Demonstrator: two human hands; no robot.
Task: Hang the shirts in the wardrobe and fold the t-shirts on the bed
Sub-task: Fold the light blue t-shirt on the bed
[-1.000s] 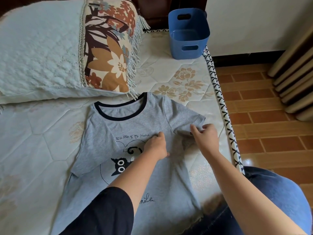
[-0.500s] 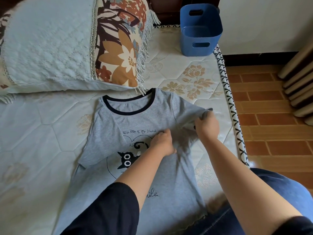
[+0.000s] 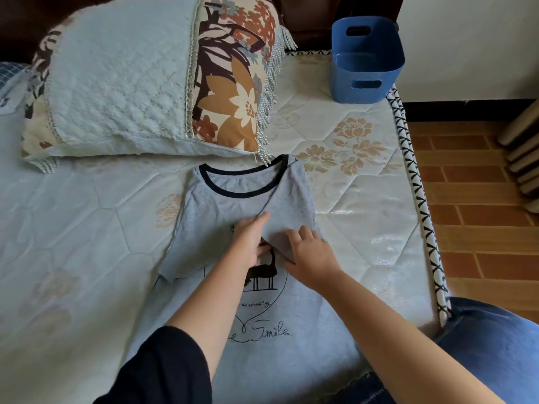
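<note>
Spread print-up on the bed (image 3: 364, 205): a grey t-shirt (image 3: 262, 360), dark-trimmed neck toward the pillows, basket-side sleeve folded in over the chest. Left hand (image 3: 249, 243) flat on the cloth, fingers straight, pressing at the fold's edge. Right hand (image 3: 313, 258) relaxed, fingers spread on the folded sleeve, gripping nothing.

Behind the collar, a pale blue pillow (image 3: 116, 77) against a floral fringed cushion (image 3: 233, 91), fringe just beside the neckline. At the far corner of the mattress, a blue plastic basket (image 3: 366, 62), well apart from the shirt. Beyond the bed's edge, brown tiled floor (image 3: 481, 199).

Cat print partly hidden under both hands. Hem cut off by a black sleeve (image 3: 163, 368) and the frame edge. Legible in script near the bottom: "Smile". Smaller line above it too fine to read.
</note>
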